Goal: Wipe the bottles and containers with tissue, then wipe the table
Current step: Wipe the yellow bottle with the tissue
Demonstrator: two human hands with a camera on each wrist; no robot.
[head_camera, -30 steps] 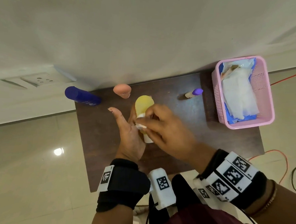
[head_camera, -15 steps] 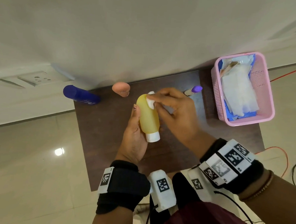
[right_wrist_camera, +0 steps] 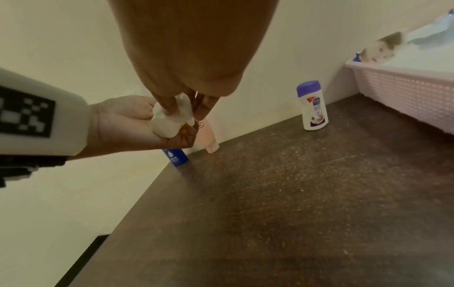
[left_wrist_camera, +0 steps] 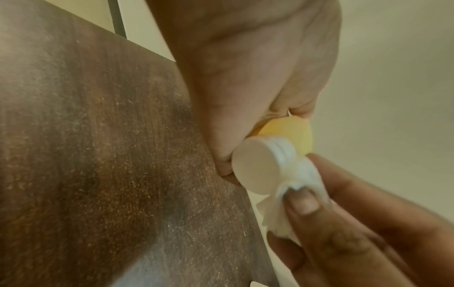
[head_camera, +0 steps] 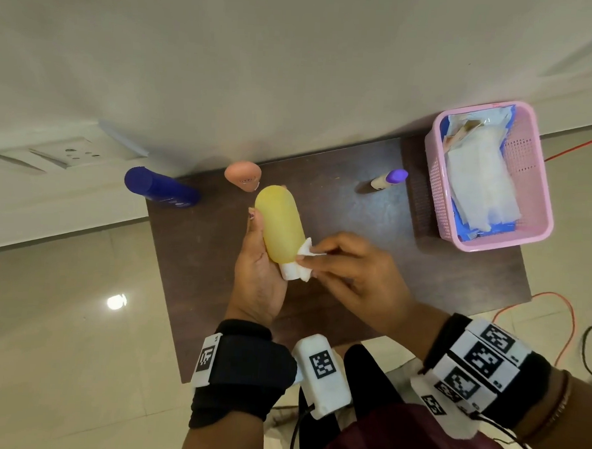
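Observation:
Above the dark wooden table [head_camera: 422, 265] my left hand [head_camera: 261, 274] holds a yellow bottle [head_camera: 279, 223] with a white cap [head_camera: 290, 270], cap end toward me. My right hand [head_camera: 350, 271] pinches a small white tissue [head_camera: 305, 255] and presses it against the bottle's lower side and cap. The left wrist view shows the cap [left_wrist_camera: 258, 165] end-on with the tissue [left_wrist_camera: 299, 178] wrapped beside it under my right thumb. In the right wrist view the tissue [right_wrist_camera: 181, 108] is bunched between my right fingers over the cap [right_wrist_camera: 164, 124].
A blue bottle [head_camera: 161, 188] and a peach tube [head_camera: 244, 175] stand at the table's back left by the wall. A small white bottle with a purple cap [head_camera: 389, 179] stands at the back, beside a pink basket [head_camera: 537, 233] of tissues. Cables lie on the floor at the right.
My right hand has slid the tissue from the top of the yellow bottle down to its cap end. The left hand keeps hold of the bottle, which is now lifted slightly farther from me.

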